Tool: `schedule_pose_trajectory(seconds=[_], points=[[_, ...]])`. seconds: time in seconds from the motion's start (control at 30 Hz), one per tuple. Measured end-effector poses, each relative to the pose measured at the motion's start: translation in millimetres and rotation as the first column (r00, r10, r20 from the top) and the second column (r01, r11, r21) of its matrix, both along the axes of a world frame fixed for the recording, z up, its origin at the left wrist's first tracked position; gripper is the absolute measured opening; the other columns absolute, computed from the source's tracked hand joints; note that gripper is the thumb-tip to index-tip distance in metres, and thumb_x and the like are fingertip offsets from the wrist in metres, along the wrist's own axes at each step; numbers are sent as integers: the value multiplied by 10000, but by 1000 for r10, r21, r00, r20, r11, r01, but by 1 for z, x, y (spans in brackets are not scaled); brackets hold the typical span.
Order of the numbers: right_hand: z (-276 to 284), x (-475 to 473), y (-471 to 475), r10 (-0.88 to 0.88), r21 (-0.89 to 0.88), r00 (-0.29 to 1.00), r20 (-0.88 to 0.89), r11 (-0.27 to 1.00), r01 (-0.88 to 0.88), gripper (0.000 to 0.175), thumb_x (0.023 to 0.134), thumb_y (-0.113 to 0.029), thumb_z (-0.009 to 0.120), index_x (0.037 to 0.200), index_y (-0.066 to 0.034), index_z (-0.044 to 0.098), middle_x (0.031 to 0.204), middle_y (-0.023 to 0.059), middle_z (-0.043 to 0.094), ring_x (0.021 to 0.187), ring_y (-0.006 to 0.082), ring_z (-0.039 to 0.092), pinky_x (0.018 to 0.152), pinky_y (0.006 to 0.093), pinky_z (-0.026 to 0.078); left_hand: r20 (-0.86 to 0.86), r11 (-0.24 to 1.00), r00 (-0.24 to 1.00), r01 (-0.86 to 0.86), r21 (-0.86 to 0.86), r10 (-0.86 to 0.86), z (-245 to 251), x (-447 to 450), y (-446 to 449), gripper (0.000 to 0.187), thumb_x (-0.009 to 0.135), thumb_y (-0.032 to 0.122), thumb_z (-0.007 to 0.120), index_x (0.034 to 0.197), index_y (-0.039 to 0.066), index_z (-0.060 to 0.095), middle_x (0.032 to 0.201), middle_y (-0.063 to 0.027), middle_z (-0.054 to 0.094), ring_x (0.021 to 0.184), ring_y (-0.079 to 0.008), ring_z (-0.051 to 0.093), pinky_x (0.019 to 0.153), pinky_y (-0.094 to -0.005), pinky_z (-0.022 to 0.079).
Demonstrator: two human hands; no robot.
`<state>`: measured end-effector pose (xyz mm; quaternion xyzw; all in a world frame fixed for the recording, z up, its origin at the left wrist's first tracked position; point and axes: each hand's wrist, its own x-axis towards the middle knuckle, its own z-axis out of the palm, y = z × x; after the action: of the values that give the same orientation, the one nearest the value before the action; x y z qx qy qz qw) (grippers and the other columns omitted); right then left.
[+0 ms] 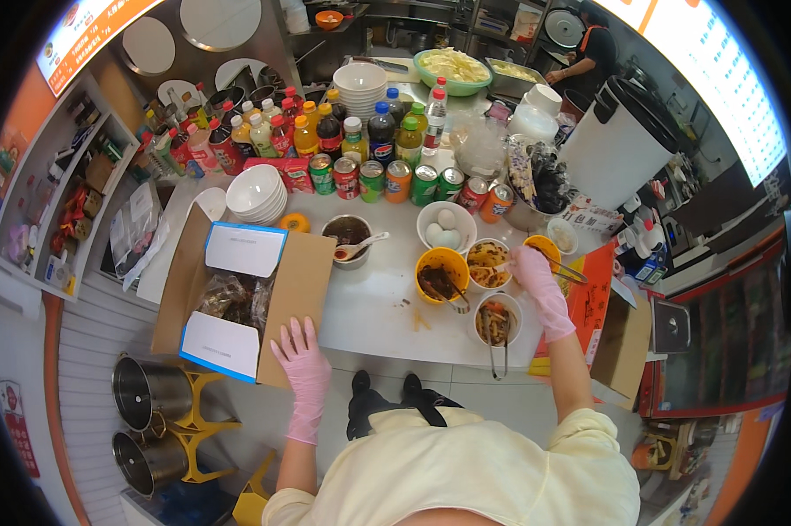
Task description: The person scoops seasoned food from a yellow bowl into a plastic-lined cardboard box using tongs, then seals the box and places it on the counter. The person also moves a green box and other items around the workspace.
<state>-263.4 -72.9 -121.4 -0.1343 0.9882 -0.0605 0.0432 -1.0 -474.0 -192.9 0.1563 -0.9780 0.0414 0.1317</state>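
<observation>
My left hand [301, 360], in a pink glove, rests with its fingers spread on the flap of an open cardboard box [301, 289]. Inside the box lie dark packages in clear plastic [228, 296]. Also gloved in pink, my right hand [533, 269] reaches over the rim of a white bowl of chopped relish [484, 258]. Its fingers close on a pale utensil, likely a spoon [503, 267], mostly hidden. Left of that bowl stands a yellow bowl of dark food [440, 276] with metal tongs [460, 304]. Nearer me is a white bowl of mixed pickles [495, 320] with tongs in it.
A bowl of eggs [447, 227], a metal pot of dark liquid [348, 233], and rows of drink cans [399, 181] and bottles [382, 131] stand behind. Another yellow bowl [541, 248] sits beyond my right hand. Food scraps [422, 321] lie on the table. A person [593, 52] works at the back right.
</observation>
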Motion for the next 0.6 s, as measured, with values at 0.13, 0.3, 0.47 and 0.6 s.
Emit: schedule_pose_trajectory(seconds=[0.13, 0.3, 0.47, 0.6], points=[[9, 36, -18, 144, 129, 986, -84, 983, -132, 142, 794, -205, 678, 847, -81, 635, 743, 137, 656, 756, 343, 659, 668, 449, 510, -23, 998, 999, 26, 62, -25, 5, 0, -2, 694, 757, 104, 605, 1419, 84, 401, 1431, -179, 396, 1308, -403, 382, 1105, -630, 216], [8, 49, -27, 285, 301, 929, -236, 931, -209, 48, 759, -132, 633, 760, -87, 617, 690, 104, 644, 692, 298, 667, 618, 411, 521, 12, 993, 999, 39, 115, -41, 11, 1, -4, 710, 757, 128, 623, 1428, 84, 395, 1445, -188, 379, 1323, -407, 356, 1114, -626, 198], [-4, 49, -20, 332, 246, 910, -248, 930, -273, 43, 747, -125, 630, 759, -89, 609, 681, 104, 633, 680, 286, 659, 600, 404, 515, 54, 993, 998, 32, 117, -39, 12, 0, -2, 751, 755, 154, 642, 1450, 81, 365, 1472, -195, 344, 1360, -399, 302, 1135, -610, 160], [-12, 57, -11, 265, 237, 926, -270, 950, -203, 76, 744, -145, 641, 764, -87, 597, 681, 112, 625, 666, 299, 649, 588, 415, 507, 76, 992, 996, 34, 124, -44, 14, -1, -1, 769, 753, 153, 653, 1457, 76, 353, 1482, -201, 327, 1371, -402, 287, 1137, -609, 147]])
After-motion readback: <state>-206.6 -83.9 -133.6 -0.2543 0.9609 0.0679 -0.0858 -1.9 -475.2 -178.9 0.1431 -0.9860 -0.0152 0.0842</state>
